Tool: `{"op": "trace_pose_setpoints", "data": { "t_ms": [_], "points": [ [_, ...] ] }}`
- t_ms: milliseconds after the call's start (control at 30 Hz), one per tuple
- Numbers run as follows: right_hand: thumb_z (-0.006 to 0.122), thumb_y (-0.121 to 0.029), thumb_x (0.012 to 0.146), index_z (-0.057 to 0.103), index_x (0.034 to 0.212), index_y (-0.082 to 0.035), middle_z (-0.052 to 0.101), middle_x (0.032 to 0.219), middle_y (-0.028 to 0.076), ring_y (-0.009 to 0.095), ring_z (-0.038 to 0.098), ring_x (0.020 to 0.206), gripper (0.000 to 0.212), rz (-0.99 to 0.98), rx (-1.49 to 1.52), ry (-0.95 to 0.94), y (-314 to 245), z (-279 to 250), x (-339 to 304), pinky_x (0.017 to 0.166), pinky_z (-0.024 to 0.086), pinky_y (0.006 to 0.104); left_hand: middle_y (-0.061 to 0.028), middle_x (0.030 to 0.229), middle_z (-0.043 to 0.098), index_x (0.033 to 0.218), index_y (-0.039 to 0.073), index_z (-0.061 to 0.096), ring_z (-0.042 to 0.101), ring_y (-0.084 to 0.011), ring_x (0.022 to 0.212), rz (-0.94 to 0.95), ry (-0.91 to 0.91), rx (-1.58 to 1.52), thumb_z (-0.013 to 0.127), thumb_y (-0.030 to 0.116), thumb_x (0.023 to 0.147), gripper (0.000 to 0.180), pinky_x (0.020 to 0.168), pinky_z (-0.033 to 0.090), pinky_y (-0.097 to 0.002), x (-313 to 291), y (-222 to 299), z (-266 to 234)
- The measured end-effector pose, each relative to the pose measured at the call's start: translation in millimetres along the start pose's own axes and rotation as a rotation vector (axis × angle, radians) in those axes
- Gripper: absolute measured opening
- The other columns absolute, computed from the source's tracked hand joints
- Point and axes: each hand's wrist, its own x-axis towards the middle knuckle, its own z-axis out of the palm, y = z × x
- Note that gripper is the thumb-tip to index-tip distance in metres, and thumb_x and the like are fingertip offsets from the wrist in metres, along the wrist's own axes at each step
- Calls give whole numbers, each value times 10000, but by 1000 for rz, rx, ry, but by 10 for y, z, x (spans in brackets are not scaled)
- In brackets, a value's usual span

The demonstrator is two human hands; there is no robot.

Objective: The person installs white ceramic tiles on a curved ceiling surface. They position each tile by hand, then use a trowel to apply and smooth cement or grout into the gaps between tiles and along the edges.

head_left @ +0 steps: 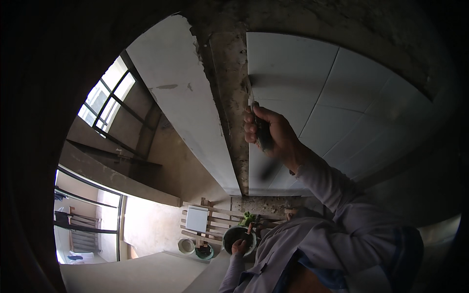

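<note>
My right hand is raised and closed around the dark handle of a narrow-bladed hand tool, perhaps a small trowel. Its thin blade points up, at the left edge of the pale wall tiles. Beside that edge runs a rough, bare mortar strip. Low in the view, my left hand is closed over the rim of a round green-edged bowl, its fingers reaching inside. The bowl's contents look dark and cannot be made out.
A pale wall panel with a ragged edge stands left of the strip. Below are a slatted wooden platform holding a white square tile, a pale bucket and a green bucket. Barred windows are at left.
</note>
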Motion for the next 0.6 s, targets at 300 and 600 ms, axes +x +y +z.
{"op": "trace_pose_setpoints", "data": {
  "t_ms": [300,600],
  "points": [
    [549,-261,896,449,1164,103,514,722,39,65,473,455,463,189,-625,-173,-719,-159,88,338,363,222,-153,969,692,1054,27,676,663,-248,936,17,20,-3,642,328,797,397,830,493,-343,30,307,-85],
    [543,-239,919,485,969,-71,513,793,26,112,501,643,184,46,-196,-20,-276,-35,-43,534,443,282,-159,997,686,1064,14,666,658,-241,950,34,26,-42,648,320,806,401,833,489,-336,64,159,3]
  ]
}}
